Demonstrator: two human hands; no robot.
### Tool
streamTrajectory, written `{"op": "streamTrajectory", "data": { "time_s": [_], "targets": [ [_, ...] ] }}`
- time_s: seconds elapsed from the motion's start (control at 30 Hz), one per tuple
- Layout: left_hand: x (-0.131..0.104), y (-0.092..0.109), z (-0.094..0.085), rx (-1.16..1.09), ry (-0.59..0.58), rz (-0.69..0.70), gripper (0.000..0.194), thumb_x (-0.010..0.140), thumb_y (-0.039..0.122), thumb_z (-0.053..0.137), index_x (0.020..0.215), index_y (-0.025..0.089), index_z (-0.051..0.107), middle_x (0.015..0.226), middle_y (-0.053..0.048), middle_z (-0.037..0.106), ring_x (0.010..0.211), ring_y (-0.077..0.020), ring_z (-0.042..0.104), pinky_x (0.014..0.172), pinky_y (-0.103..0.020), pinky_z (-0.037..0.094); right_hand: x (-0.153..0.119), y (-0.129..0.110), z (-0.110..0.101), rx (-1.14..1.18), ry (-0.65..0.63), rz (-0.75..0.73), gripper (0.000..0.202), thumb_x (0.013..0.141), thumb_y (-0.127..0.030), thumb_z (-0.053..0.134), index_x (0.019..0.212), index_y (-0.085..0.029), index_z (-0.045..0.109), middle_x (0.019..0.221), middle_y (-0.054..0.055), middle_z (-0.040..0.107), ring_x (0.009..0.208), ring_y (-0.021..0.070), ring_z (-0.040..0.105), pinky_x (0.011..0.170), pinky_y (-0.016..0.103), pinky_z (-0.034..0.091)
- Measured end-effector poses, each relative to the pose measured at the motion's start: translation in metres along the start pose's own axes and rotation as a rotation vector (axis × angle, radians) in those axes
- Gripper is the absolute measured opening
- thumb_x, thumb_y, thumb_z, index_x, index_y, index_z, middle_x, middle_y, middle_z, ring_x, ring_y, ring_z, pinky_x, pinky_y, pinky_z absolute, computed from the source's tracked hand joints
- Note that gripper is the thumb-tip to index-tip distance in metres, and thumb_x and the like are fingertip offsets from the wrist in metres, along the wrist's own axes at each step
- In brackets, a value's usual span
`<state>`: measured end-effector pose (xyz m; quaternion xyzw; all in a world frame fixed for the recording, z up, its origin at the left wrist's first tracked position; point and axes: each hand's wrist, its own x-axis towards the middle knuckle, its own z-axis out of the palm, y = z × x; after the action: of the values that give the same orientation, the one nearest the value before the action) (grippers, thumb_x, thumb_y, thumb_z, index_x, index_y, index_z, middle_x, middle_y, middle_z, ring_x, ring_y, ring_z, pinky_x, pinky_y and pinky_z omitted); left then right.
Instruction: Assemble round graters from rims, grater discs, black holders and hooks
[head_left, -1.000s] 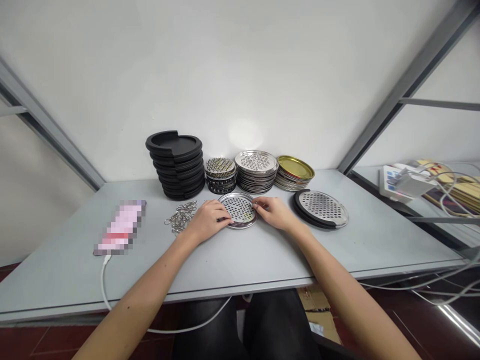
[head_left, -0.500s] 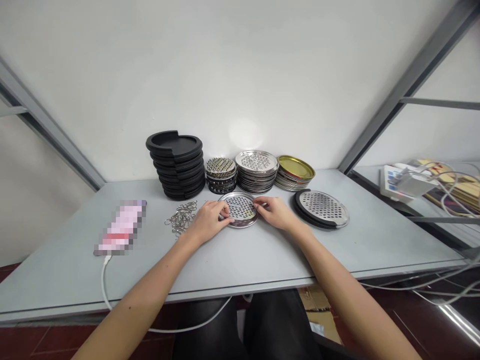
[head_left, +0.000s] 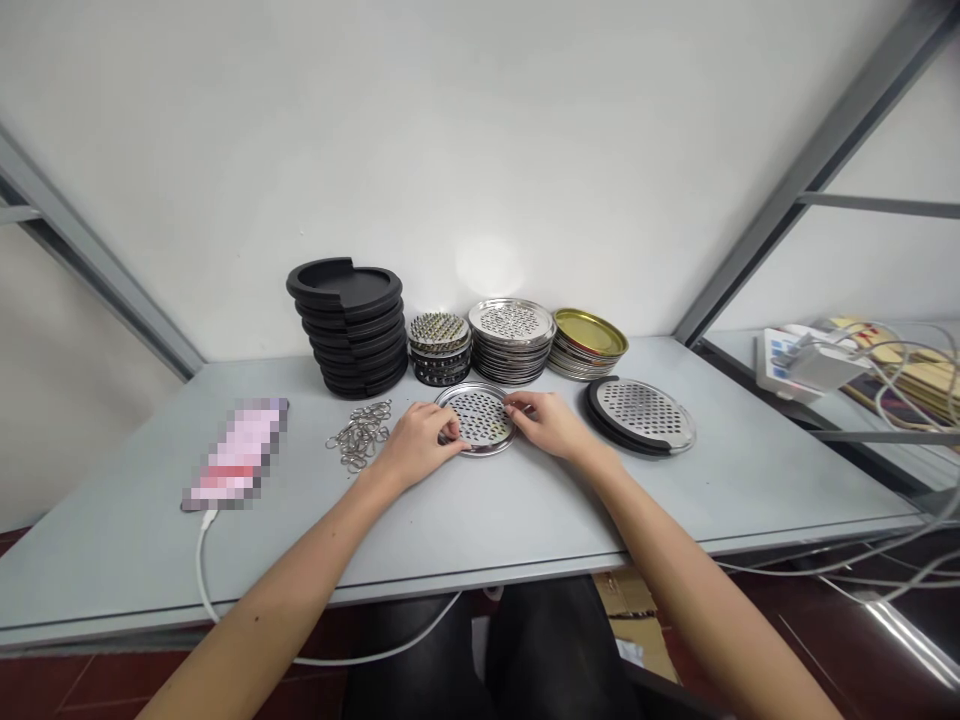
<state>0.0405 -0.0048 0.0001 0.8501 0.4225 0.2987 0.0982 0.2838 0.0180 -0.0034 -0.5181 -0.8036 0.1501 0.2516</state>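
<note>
A round metal grater plate (head_left: 480, 418) with many holes and a raised shiny rim lies flat on the grey table. My left hand (head_left: 422, 440) grips its left edge, the thumb along the lower left rim and the other fingers curled. Opposite, my right hand (head_left: 550, 420) pinches the right edge between thumb and fingers. Just left of my left hand is a loose pile of small wire clips (head_left: 360, 435). To the right of my right hand rests a grater (head_left: 643, 415), a perforated metal disc set in a black holder.
Along the wall stand a stack of black round holders (head_left: 349, 330), small spiked discs (head_left: 440, 350), a stack of metal grater plates (head_left: 512, 342) and gold-topped lids (head_left: 589, 343). At left lies a phone (head_left: 236, 455) on a white cable (head_left: 201, 565). A power strip (head_left: 780, 365) sits at right.
The view has shifted very slightly. Both hands stay at the grater plate's edges, with no other clear movement.
</note>
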Motion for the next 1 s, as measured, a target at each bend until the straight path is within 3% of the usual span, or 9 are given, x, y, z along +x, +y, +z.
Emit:
{"op": "streamTrajectory", "data": {
  "time_s": [0.2, 0.53, 0.77, 1.0],
  "targets": [
    [0.003, -0.007, -0.009, -0.004, -0.011, -0.090, 0.014, 0.072, 0.026, 0.076, 0.073, 0.020, 0.063, 0.078, 0.000, 0.068, 0.079, -0.0202, 0.061, 0.081, -0.037, 0.046, -0.001, -0.001, 0.000, 0.029, -0.013, -0.024, 0.025, 0.090, -0.029, 0.052, 0.106, -0.019, 0.069, 0.097, 0.005, 0.074, 0.081, 0.0187, 0.068, 0.079, 0.028, 0.050],
    [0.004, -0.013, -0.008, -0.099, 0.031, -0.223, 0.019, 0.066, 0.028, 0.078, 0.080, 0.020, 0.067, 0.083, -0.002, 0.073, 0.078, -0.0212, 0.067, 0.072, -0.033, 0.052, -0.001, -0.001, 0.000, 0.035, -0.019, -0.051, 0.024, 0.088, -0.028, 0.055, 0.105, -0.020, 0.069, 0.096, 0.005, 0.074, 0.084, 0.0188, 0.068, 0.080, 0.027, 0.050],
    [0.004, -0.012, -0.007, -0.093, 0.034, -0.243, 0.028, 0.066, 0.027, 0.079, 0.091, 0.020, 0.068, 0.086, -0.003, 0.073, 0.084, -0.0237, 0.068, 0.081, -0.038, 0.052, -0.002, -0.001, 0.000, 0.026, -0.027, -0.055, 0.024, 0.088, -0.028, 0.055, 0.105, -0.020, 0.069, 0.095, 0.004, 0.074, 0.082, 0.0188, 0.068, 0.079, 0.028, 0.049],
    [0.003, -0.016, -0.005, -0.026, 0.076, -0.234, 0.042, 0.066, 0.027, 0.080, 0.104, 0.019, 0.065, 0.108, -0.007, 0.067, 0.101, -0.0264, 0.062, 0.090, -0.042, 0.049, -0.002, -0.003, -0.001, 0.015, -0.038, -0.057, 0.024, 0.088, -0.028, 0.054, 0.105, -0.019, 0.069, 0.095, 0.004, 0.074, 0.082, 0.0192, 0.067, 0.077, 0.028, 0.049]
  ]
}}
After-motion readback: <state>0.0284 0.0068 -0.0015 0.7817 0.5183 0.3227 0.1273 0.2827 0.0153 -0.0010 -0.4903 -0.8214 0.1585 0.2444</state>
